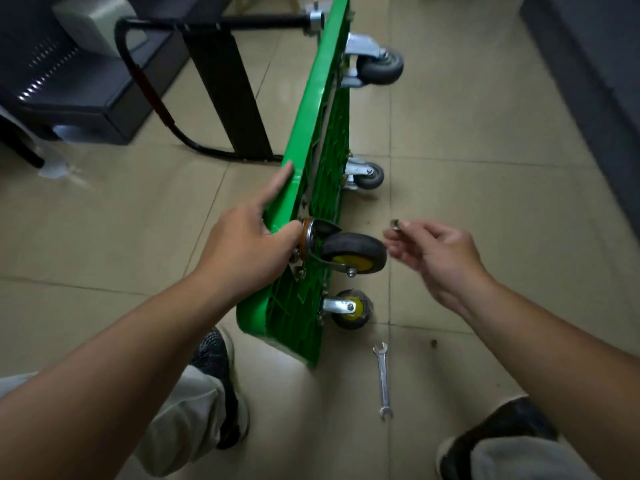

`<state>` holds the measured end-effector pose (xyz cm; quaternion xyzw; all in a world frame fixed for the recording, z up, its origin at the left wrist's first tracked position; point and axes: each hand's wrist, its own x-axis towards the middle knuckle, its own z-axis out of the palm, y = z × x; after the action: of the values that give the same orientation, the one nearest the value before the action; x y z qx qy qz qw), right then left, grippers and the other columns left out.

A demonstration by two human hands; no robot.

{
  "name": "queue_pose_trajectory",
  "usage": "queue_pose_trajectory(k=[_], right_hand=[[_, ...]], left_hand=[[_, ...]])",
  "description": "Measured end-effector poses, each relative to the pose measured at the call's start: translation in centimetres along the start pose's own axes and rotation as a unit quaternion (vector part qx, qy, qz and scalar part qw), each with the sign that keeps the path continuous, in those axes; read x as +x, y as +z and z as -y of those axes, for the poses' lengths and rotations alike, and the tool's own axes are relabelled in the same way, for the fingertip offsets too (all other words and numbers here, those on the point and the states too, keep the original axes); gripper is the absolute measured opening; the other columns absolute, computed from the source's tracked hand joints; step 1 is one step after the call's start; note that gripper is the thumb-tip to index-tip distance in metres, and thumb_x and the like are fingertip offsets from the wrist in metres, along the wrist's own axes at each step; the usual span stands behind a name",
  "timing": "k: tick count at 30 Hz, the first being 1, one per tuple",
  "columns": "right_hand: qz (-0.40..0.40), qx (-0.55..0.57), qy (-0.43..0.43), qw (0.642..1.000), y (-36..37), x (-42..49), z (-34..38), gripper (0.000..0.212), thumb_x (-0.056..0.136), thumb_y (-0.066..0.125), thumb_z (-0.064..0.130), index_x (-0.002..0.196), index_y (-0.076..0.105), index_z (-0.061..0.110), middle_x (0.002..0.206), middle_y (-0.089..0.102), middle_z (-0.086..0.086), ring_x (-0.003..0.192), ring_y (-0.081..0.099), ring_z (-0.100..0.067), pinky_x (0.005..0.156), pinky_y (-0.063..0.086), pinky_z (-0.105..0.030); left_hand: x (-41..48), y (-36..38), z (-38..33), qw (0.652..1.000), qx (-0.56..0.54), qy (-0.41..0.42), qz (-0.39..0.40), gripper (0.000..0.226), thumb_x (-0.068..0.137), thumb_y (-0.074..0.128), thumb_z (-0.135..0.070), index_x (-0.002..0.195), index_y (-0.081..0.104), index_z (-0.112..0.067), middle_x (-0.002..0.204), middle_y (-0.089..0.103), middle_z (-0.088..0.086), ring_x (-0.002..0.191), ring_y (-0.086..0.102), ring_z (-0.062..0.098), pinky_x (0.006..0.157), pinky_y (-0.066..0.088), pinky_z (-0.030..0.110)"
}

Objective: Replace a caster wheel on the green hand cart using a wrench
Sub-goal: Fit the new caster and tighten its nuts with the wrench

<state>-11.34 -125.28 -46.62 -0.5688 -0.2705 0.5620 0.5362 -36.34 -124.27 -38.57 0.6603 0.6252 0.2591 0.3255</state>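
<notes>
Beige tiled floor [467, 140], dim room, dark furniture at the edges. Left hand [242, 244] grips the top edge of the green hand cart [322, 140], thumb pressed by the mounting plate of a caster, index finger stretched along the deck rim. Right hand [436, 251] held off to the right of that caster, not touching it, fingers loosely curled, thumb and forefinger pinching a small metal part [395, 224], looks like a nut, too small to tell for sure. Cart stands on its long side, underside facing right, black folded handle [221, 20] pointing left. Upper near caster wheel [353, 252], black tyre with yellow hub, sits at the plate under the left thumb. Second yellow-hub caster [349, 308] below it near the floor. Two grey casters [379, 65] [369, 175] at the far end. Wrench [382, 381] lies flat on the tile, just near of the cart, between the person's shoes [221, 375].
</notes>
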Motion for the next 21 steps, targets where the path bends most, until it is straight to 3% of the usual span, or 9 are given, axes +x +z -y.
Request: queue_pose_trajectory(k=[2, 6, 11, 15, 21], right_hand=[[0.093, 0.128, 0.085, 0.984, 1.5, -4.4, 3.3, 0.024, 0.093, 0.061, 0.007, 0.110, 0.065, -0.010, 0.097, 0.073, -0.022, 0.093, 0.073, -0.028, 0.078, 0.060, -0.027], [0.170, 0.181, 0.135, 0.959, 2.6, -12.3, 6.6, 0.026, 0.087, 0.061, 0.012, 0.104, 0.069, -0.006, 0.088, 0.070, -0.018, 0.085, 0.071, -0.025, 0.071, 0.060, -0.024], [0.260, 0.225, 0.179, 0.922, 4.3, -15.8, 6.7, 0.034, 0.071, 0.081, 0.019, 0.098, 0.076, -0.001, 0.088, 0.072, -0.018, 0.084, 0.073, -0.028, 0.064, 0.058, -0.025], [0.269, 0.225, 0.176, 0.920, 4.7, -15.7, 7.3, 0.037, 0.070, 0.082, 0.021, 0.099, 0.076, -0.001, 0.087, 0.073, -0.017, 0.082, 0.074, -0.027, 0.063, 0.058, -0.024], [0.246, 0.194, 0.153, 0.937, 5.0, -15.4, 8.2, 0.025, 0.075, 0.068, 0.017, 0.091, 0.077, 0.000, 0.084, 0.073, -0.018, 0.078, 0.074, -0.026, 0.060, 0.058, -0.023]], left_hand=[[-0.3, -0.2, 0.1, 1.000, 0.016, -0.002, 0.000, 0.076, 0.079, 0.059, -0.041, 0.142, 0.028, -0.072, 0.079, 0.074, 0.001, 0.049, 0.059, 0.016, 0.057, 0.057, 0.040], [-1.3, -0.8, 0.4, 0.999, 0.049, -0.001, -0.002, 0.077, 0.088, 0.063, -0.032, 0.147, 0.027, -0.067, 0.057, 0.062, -0.001, 0.043, 0.052, 0.007, 0.051, 0.051, 0.034], [-2.6, -1.3, 0.8, 0.998, 0.056, 0.009, 0.002, 0.080, 0.088, 0.064, -0.027, 0.149, 0.026, -0.064, 0.051, 0.057, -0.003, 0.038, 0.048, 0.004, 0.049, 0.042, 0.027], [-3.4, -1.6, 1.2, 0.997, 0.070, 0.014, 0.004, 0.081, 0.088, 0.063, -0.025, 0.150, 0.025, -0.062, 0.054, 0.059, 0.000, 0.039, 0.048, 0.005, 0.045, 0.043, 0.028], [-3.8, -1.8, 1.3, 0.997, 0.074, 0.019, 0.013, 0.082, 0.090, 0.064, -0.024, 0.152, 0.024, -0.059, 0.064, 0.068, 0.007, 0.039, 0.048, 0.007, 0.044, 0.048, 0.034]])
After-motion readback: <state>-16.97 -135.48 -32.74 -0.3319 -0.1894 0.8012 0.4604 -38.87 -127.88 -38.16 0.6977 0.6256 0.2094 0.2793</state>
